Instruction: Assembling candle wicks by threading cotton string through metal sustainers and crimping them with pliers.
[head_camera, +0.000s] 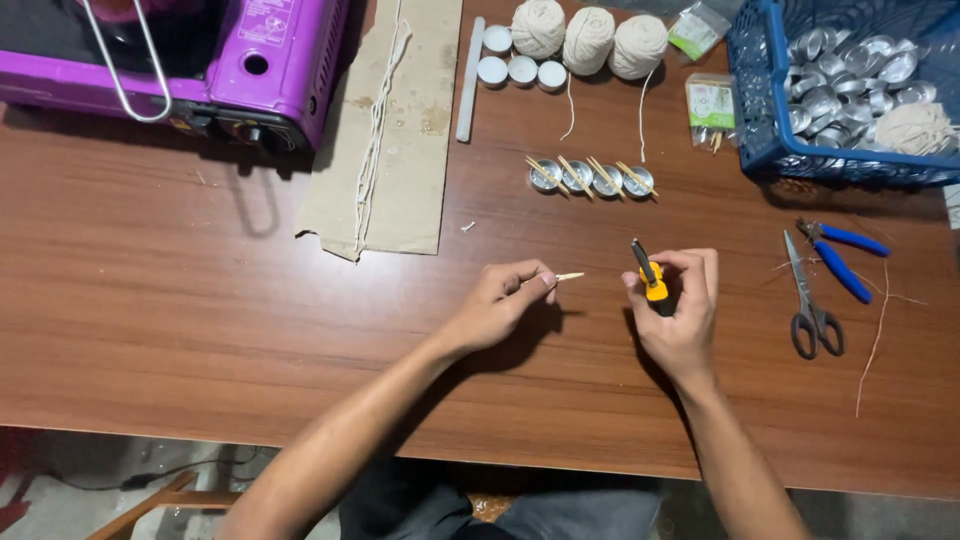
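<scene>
My left hand (503, 300) pinches a thin pale wooden stick (566, 277) that points right, just above the brown table (200, 320). My right hand (680, 310) grips a yellow and black utility knife (650, 280), its blade end pointing up and left, a short gap from the stick's tip. Beyond both hands lies a row of several small metal cups (592, 180), each with a stick laid across it.
A purple portable stove (250, 70) stands at the back left beside a cardboard strip (410, 150) with white string. Three yarn balls (588, 40), white tealights (520, 68), a blue basket (760, 120) of metal cups, blue pliers (845, 255) and scissors (812, 310) lie around.
</scene>
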